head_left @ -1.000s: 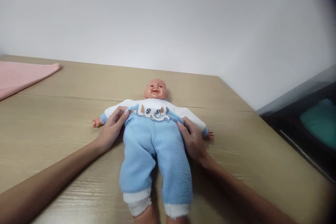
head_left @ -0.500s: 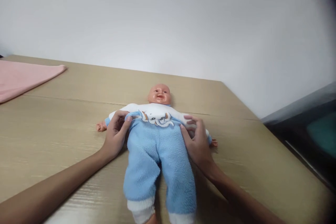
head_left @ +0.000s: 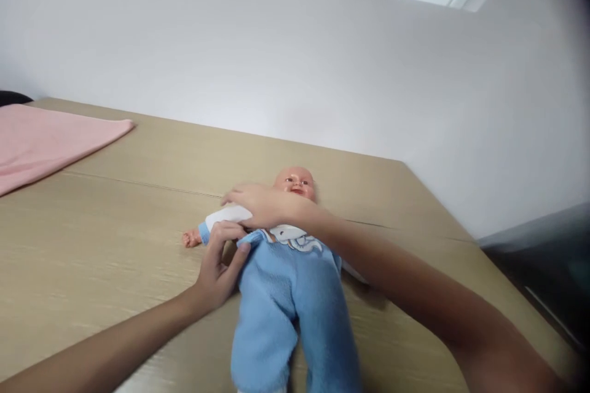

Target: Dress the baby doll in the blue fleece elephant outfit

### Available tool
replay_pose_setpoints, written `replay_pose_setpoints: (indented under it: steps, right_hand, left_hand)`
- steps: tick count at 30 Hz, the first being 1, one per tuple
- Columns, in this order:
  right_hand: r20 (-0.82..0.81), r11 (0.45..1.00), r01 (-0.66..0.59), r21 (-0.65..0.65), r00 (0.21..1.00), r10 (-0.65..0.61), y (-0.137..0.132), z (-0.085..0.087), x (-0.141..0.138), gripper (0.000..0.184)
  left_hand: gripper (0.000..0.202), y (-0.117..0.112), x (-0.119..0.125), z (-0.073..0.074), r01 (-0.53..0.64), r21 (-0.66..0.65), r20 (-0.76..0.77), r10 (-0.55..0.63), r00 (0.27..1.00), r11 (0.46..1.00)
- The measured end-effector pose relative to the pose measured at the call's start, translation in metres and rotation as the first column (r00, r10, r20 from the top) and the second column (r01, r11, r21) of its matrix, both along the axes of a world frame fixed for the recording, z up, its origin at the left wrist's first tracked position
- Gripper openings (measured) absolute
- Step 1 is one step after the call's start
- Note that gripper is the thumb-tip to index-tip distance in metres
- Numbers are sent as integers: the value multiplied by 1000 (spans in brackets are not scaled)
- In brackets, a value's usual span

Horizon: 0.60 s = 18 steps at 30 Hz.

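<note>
A baby doll (head_left: 295,181) lies on its back on the wooden table (head_left: 115,221), dressed in a white top and fluffy blue trousers (head_left: 290,301). My left hand (head_left: 221,261) pinches the trousers' waistband at the doll's near-left side. My right hand (head_left: 258,204) reaches across the doll's chest, fingers lying on the white sleeve at its left shoulder; whether it grips the cloth I cannot tell. The doll's small left hand (head_left: 190,237) sticks out of the sleeve onto the table.
A pink cloth (head_left: 50,141) lies flat at the table's far left. A white wall (head_left: 295,73) runs behind the table. A dark box or bin (head_left: 553,282) stands off the table's right edge.
My right hand left the doll's right hip and crossed over its chest to the left shoulder. My left hand stayed on the waistband. The view shifted so the doll sits lower right.
</note>
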State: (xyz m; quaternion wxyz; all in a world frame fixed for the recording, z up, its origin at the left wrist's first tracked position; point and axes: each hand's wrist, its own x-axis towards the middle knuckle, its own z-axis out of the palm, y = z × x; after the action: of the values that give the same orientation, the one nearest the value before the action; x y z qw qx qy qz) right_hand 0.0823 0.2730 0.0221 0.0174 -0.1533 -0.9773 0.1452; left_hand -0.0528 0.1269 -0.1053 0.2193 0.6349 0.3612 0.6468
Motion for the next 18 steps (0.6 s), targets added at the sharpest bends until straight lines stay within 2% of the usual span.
replay_pose_setpoints:
  steps: [1, 4, 6, 8, 10, 12, 15, 18]
  right_hand:
    - [59, 997, -60, 39, 997, 57, 5, -8, -11, 41]
    - [102, 987, -101, 121, 991, 89, 7, -22, -27, 28]
    - [74, 983, -80, 166, 995, 69, 2, -20, -23, 18]
    - [-22, 986, -7, 169, 1000, 11, -4, -12, -11, 19]
    - [-187, 992, 102, 77, 979, -86, -7, -3, 6, 25]
    - [-344, 984, 151, -94, 923, -174, -8, 3, 24, 30]
    - [-469, 943, 115, -314, 844, -259, -11, 0, 47, 41]
    - [-482, 931, 97, -352, 834, -269, -17, -6, 59, 49]
  left_hand:
    - [12, -1, 0, 1, 1, 1, -16, -1, 1000, 1000]
    - [14, -3, 1, 3, 15, -16, -25, -15, 1000, 1000]
    - [14, -4, 2, 4, 29, -24, -11, -29, 1000, 999]
    - [15, -4, 2, 4, 43, -8, -9, -43, 999, 999]
    - [18, -4, 2, 3, 42, 36, -28, -41, 999, 998]
    - [19, -5, 1, 1, 18, 69, -63, -14, 998, 997]
    - [17, -9, 0, -3, -70, 120, -95, 82, 992, 990]
    - [18, -13, -1, -9, -93, 221, -87, 115, 990, 971]
